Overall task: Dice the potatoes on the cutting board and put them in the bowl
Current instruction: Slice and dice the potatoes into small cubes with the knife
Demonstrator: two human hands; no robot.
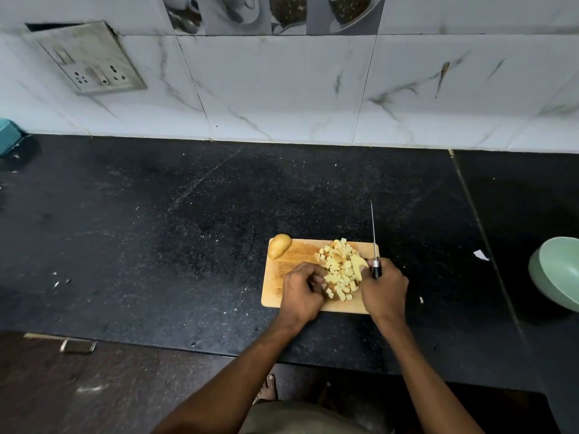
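Setting: black speckled stone counter (219,220) backed by a white marble-pattern tiled wall (282,89); grey switch-and-socket plate (89,59) on the wall toward the far left corner.

Item 1. Rectangular light wooden cutting board (279,270), lying close to the near edge of the counter, right of centre.

Item 2. Heap of pale yellow diced potato cubes (340,270), on the right half of the board. A larger curved potato slice (359,264) rests at the heap's right side, not yet diced.

Item 3. Unpeeled brown potato piece (279,245), at the board's far left corner, apart from the heap, uncut.

Item 4. Black-handled kitchen knife (374,242), blade pointing away toward the wall, along the board's right edge.

Item 5. Pale green round bowl (560,274), at the counter's right edge, well apart from the board; no potato can be seen in it.

Left hand (302,288): fingers curled inward against the heap's left side, seemingly gathering cubes; whether it actually pinches any cannot be told.

Right hand (383,285): wrapped round the knife handle, its fingers touching the heap's right side.

Step in hand, as judged: corralling the dice between both hands. Done well, the blade stays pointed away from the fingers, the heap is squeezed compact before lifting, and the board may be better carried to the bowl given the gap. The slice and brown piece remain to be diced.
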